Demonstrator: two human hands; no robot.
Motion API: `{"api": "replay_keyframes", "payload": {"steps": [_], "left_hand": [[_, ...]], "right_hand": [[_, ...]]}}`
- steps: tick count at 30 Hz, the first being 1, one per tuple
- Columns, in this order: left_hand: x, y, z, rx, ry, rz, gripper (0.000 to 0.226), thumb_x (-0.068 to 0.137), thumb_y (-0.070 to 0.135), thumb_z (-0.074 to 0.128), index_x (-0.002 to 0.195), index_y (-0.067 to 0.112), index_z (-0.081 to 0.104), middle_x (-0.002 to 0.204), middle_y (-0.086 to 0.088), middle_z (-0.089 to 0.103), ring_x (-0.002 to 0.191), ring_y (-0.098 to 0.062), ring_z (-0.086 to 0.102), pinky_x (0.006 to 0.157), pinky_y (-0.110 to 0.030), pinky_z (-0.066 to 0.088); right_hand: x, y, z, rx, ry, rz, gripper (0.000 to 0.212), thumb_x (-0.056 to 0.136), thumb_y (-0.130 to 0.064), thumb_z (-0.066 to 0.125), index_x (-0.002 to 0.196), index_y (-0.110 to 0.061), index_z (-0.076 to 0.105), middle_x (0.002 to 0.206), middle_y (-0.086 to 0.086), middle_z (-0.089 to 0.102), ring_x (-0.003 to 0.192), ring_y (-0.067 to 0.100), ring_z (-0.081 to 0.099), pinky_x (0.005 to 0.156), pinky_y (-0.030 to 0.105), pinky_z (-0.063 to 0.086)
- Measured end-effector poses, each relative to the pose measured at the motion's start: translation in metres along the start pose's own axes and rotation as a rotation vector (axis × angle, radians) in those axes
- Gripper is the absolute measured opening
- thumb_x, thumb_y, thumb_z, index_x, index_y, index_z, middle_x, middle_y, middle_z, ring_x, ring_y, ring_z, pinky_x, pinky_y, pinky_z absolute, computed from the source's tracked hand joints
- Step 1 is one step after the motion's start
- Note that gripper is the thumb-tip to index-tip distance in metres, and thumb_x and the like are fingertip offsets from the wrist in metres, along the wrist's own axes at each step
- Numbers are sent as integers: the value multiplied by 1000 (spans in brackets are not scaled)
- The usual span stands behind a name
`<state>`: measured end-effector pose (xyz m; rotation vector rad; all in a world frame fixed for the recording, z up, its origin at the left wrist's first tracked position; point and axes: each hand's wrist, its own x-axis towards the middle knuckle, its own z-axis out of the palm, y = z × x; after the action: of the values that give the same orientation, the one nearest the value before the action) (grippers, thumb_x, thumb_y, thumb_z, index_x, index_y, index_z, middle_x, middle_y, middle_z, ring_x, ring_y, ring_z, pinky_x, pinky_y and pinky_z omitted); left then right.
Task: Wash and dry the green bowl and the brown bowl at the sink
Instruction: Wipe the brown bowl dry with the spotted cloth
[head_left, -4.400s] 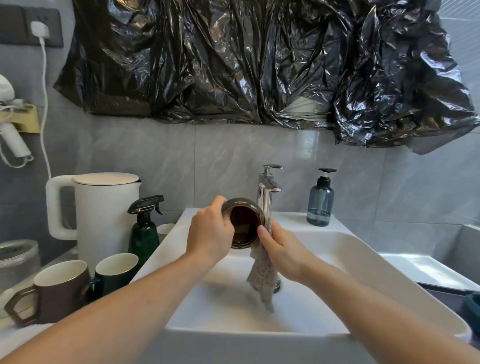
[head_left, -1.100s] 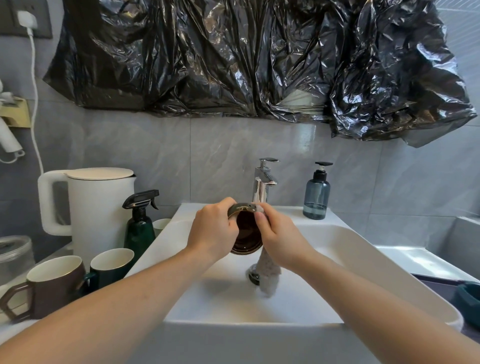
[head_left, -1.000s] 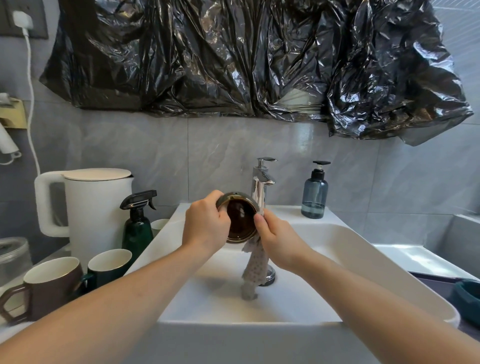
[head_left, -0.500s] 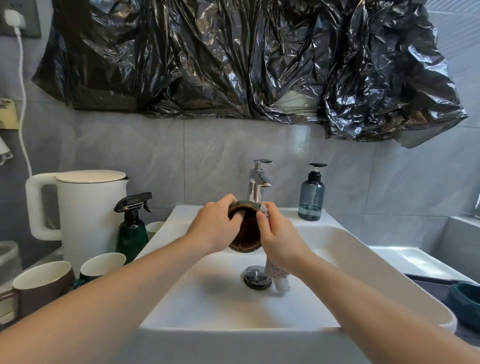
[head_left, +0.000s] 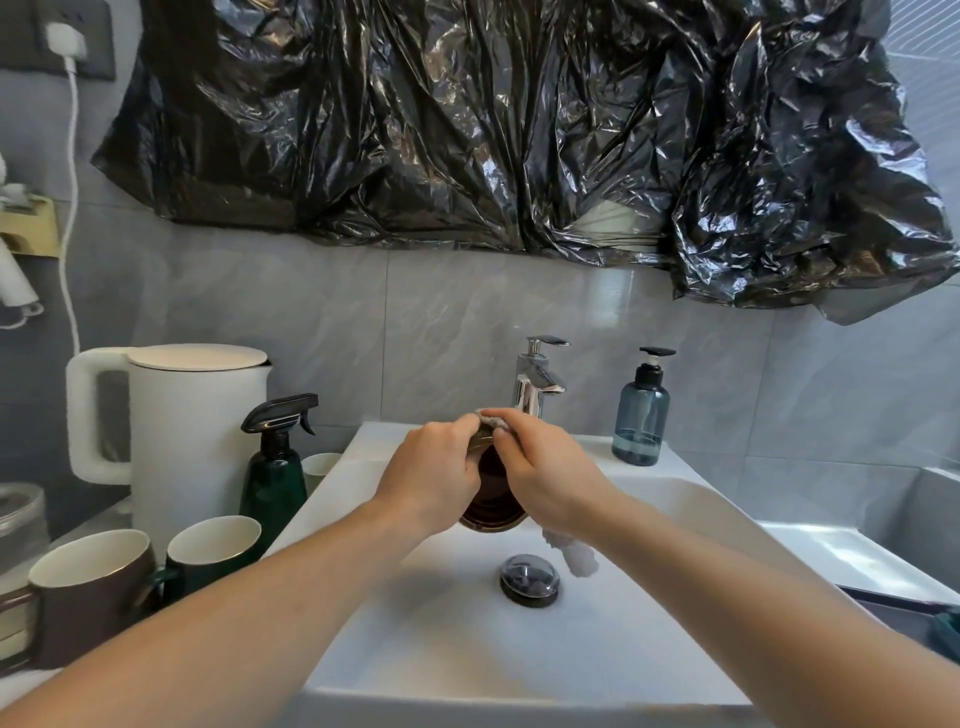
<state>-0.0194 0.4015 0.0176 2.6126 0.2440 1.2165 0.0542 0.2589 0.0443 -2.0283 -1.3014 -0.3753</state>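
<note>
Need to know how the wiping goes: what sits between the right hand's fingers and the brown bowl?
Head view: a pale cloth lies between the right hand and the brown bowl, bunched at the rim, its tail hanging below the palm.

Left hand (head_left: 431, 467) and right hand (head_left: 545, 473) meet, fingers (head_left: 501, 434) curled; forearms extended.

right hand (head_left: 540, 470) and cloth (head_left: 571, 553) risen to brown bowl (head_left: 493, 499) top rim, hands closer together
</note>
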Motion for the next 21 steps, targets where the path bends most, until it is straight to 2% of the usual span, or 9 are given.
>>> {"api": "replay_keyframes", "payload": {"steps": [2, 5, 8, 10, 12, 14, 16, 18, 21], "left_hand": [[1, -3, -1, -23, 48, -48, 17, 102, 20, 54, 112, 21, 68, 96, -8, 75, 87, -35, 65, 67, -35, 42], [6, -5, -5, -58, 118, -155, 11, 100, 18, 55, 94, 21, 65, 83, -6, 71, 76, -34, 60, 62, -36, 41], [6, -9, -6, -71, 144, -199, 13, 101, 18, 55, 93, 20, 66, 82, -4, 70, 73, -28, 56, 63, -35, 41], [6, -9, -4, -54, 96, -193, 13, 101, 21, 54, 94, 21, 65, 84, -6, 71, 78, -32, 61, 65, -39, 48], [5, -5, 0, -42, 43, -169, 14, 102, 23, 52, 97, 21, 65, 88, -8, 72, 83, -36, 64, 68, -42, 51], [3, 3, 3, -28, 13, -133, 19, 102, 23, 50, 107, 21, 68, 95, -10, 74, 90, -38, 65, 70, -41, 50], [1, 7, 3, -26, 10, -117, 23, 102, 23, 50, 113, 21, 69, 100, -10, 75, 93, -37, 66, 72, -40, 51], [1, 7, 1, -35, 38, -128, 15, 101, 21, 52, 102, 21, 67, 93, -9, 74, 88, -37, 64, 68, -38, 45], [3, 2, -4, -53, 90, -158, 12, 98, 17, 55, 94, 20, 65, 85, -7, 72, 78, -33, 62, 65, -39, 47]], "right_hand": [[8, -2, -3, -18, -16, 0, 34, 110, -27, 40, 136, -25, 62, 129, -2, 70, 118, 19, 61, 99, 37, 48], [6, 5, -1, 45, 31, -3, 29, 109, -31, 40, 127, -30, 63, 112, -4, 72, 102, 18, 64, 89, 40, 51], [-8, 22, 5, 121, -9, 43, 22, 111, -32, 38, 99, -36, 55, 84, -9, 64, 78, 8, 57, 73, 36, 42], [-11, 30, 10, 126, -23, 37, 20, 111, -30, 38, 108, -34, 57, 94, -9, 68, 87, 8, 60, 79, 35, 44], [-9, 31, 12, 116, 29, -10, 33, 110, -25, 40, 138, -30, 56, 127, -9, 68, 115, 9, 61, 99, 31, 47], [-7, 24, 14, 74, 81, -98, 40, 108, -21, 41, 146, -26, 54, 142, -11, 60, 131, 8, 54, 110, 27, 43], [-7, 21, 16, 48, 92, -153, 42, 107, -21, 41, 145, -27, 55, 144, -14, 58, 136, 8, 51, 112, 27, 41], [-9, 22, 16, 79, 99, -103, 41, 108, -21, 41, 146, -30, 53, 143, -16, 58, 134, 7, 52, 110, 28, 43], [-11, 28, 13, 150, 49, 39, 30, 110, -25, 40, 134, -33, 56, 118, -12, 69, 108, 10, 62, 92, 30, 48]]}}
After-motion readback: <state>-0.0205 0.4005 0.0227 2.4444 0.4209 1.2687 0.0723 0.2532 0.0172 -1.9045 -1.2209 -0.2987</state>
